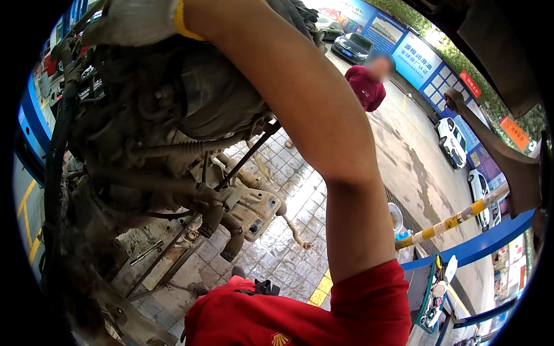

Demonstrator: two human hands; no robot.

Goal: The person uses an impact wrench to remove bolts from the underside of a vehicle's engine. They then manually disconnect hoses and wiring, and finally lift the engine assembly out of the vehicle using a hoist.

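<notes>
My right hand (134,24), in a greyish-white work glove with a yellow cuff, reaches across the top of a dirty engine (213,86). Its bare forearm passes from the right over the engine's edge. Blur and the picture's rim hide the fingers, so I cannot make out their grip. Below the glove, a ribbed rubber boot (193,148) runs along a rod. A grimy metal bracket or cover (254,210) hangs lower, beside an open pipe end (232,248). A thick black corrugated hose (57,167) runs down the left side. My left hand is out of the picture.
A tool tray (435,297) stands at lower right, near a yellow-and-white striped bar (450,222) and a pale bucket (396,218). A metal tool (147,252) lies low left. A person (367,83) in dark red stands beyond, with parked cars (352,47) behind.
</notes>
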